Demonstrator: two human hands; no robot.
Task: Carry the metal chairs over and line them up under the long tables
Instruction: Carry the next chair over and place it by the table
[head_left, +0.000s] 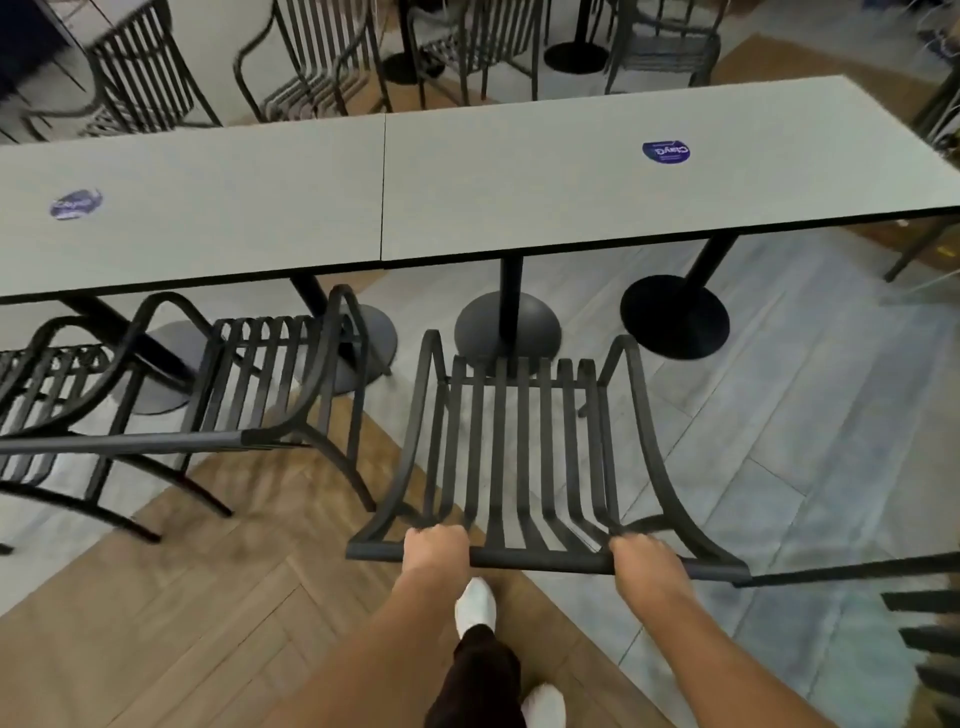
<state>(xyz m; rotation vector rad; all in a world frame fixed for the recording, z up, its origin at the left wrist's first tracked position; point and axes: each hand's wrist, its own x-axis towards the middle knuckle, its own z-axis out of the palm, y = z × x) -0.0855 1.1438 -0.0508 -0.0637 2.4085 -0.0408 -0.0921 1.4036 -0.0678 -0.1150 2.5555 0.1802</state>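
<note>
1. Right at the bottom, a white shoe steps forward on the wood-look herringbone floor, a dark trouser leg behind it.
2. Both bare forearms reach out ahead. The left hand has its fingers curled over the top rail of the black slatted metal armchair, left of centre.
3. The right hand is wrapped round the same rail towards its right end, so it's a firm two-handed hold.
4. That chair sits directly in front of the person, its seat pointing at the tables and its front edge close to the black round pedestal base. Whether its legs touch the floor, I can't tell.
5. To the left, a second black slatted metal chair is already tucked part-way under the table, with a third chair beside it at the frame edge.
6. Above them run two long pale grey tabletops butted end to end, each with a round blue sticker.
7. Beyond the far side, more black metal chairs stand, blurred.
</note>
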